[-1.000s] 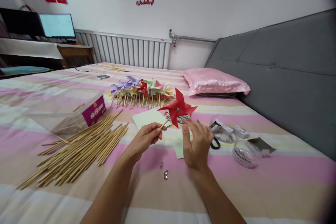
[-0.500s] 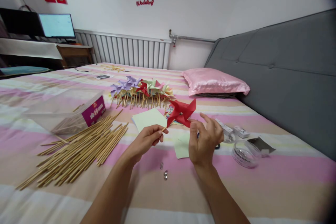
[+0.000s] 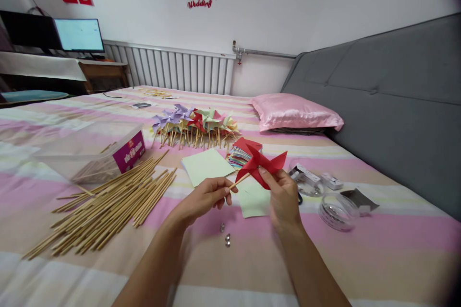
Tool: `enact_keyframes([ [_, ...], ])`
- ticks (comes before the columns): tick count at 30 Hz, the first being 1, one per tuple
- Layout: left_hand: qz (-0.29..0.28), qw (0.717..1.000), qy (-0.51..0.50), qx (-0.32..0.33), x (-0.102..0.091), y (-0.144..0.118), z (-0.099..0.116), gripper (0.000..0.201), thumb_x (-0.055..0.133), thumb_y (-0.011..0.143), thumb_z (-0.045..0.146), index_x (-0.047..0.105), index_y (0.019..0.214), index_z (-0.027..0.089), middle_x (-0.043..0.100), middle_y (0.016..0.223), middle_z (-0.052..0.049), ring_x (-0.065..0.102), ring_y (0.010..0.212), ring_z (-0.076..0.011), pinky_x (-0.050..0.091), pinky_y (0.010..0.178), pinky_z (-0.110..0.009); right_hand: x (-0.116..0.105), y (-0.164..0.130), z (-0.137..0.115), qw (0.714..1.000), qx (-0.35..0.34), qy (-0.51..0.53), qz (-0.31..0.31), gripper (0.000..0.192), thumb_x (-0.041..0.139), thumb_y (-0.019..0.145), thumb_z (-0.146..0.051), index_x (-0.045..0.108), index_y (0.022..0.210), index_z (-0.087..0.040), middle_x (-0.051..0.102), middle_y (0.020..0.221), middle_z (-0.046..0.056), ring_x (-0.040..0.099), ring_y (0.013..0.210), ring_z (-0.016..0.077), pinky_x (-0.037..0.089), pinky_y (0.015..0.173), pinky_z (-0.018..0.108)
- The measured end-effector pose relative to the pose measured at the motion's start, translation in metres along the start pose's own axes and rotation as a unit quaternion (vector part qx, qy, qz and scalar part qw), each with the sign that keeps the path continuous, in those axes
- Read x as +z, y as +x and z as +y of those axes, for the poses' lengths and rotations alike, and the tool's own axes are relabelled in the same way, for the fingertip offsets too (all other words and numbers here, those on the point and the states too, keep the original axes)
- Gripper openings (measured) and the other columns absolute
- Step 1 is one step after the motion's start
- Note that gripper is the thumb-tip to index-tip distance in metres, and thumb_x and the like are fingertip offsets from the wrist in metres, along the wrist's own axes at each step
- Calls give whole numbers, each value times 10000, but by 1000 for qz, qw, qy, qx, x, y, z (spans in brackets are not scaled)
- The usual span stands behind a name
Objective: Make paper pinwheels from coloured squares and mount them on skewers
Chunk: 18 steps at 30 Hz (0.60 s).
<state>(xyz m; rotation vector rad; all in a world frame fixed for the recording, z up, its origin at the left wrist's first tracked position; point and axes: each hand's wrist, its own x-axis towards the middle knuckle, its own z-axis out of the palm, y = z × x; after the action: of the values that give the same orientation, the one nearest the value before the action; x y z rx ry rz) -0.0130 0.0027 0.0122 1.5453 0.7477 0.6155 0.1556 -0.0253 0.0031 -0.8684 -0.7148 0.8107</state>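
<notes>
My left hand (image 3: 207,196) pinches the lower end of a thin wooden stick that carries a red paper pinwheel (image 3: 262,166). My right hand (image 3: 283,195) grips the pinwheel's blades from the right, thumb on the front. Both hands hover low over the striped bed (image 3: 360,249). A pale green paper sheet (image 3: 206,165) lies just beyond my left hand, and a smaller green piece (image 3: 254,199) lies under the pinwheel. A stack of coloured paper squares (image 3: 242,152) sits behind it.
A heap of bamboo sticks (image 3: 108,206) lies at left beside a clear plastic box (image 3: 93,151). Several finished pinwheels (image 3: 194,127) are piled further back. Small metal pins (image 3: 226,238) lie near my wrists. Clear round tubs (image 3: 336,211) and a pink pillow (image 3: 295,112) are at right.
The pinwheel has dropped lower and moved right, tilting flatter. My right hand went from touching a blade tip to closing on the blades. My left hand shifted slightly right.
</notes>
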Motion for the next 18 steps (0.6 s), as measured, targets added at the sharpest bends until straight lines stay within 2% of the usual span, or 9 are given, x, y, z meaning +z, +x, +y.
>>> enact_keyframes([
  [4,-19,1000,3,-2,1,1,-1,271,530,809,367,594,911,124,578,705,-31,451,565,-97,316,545,-238,0,-1,-2,1000,19,23,6,332,742,604,-322,652,871,-146,713,829,53,658,772,200,510,718,328],
  [8,-22,1000,3,-8,3,1,-1,288,540,802,400,584,893,130,588,700,-35,480,567,-104,326,546,-241,-2,0,-1,1000,30,-1,4,296,748,602,-341,660,807,-146,712,767,37,659,709,192,515,672,317],
  [18,-27,999,17,8,4,4,-7,265,533,809,389,577,899,144,613,715,-41,537,624,-129,397,626,-270,-4,2,-2,999,48,-13,6,336,766,571,-353,682,812,-134,718,777,50,660,689,196,520,679,336],
])
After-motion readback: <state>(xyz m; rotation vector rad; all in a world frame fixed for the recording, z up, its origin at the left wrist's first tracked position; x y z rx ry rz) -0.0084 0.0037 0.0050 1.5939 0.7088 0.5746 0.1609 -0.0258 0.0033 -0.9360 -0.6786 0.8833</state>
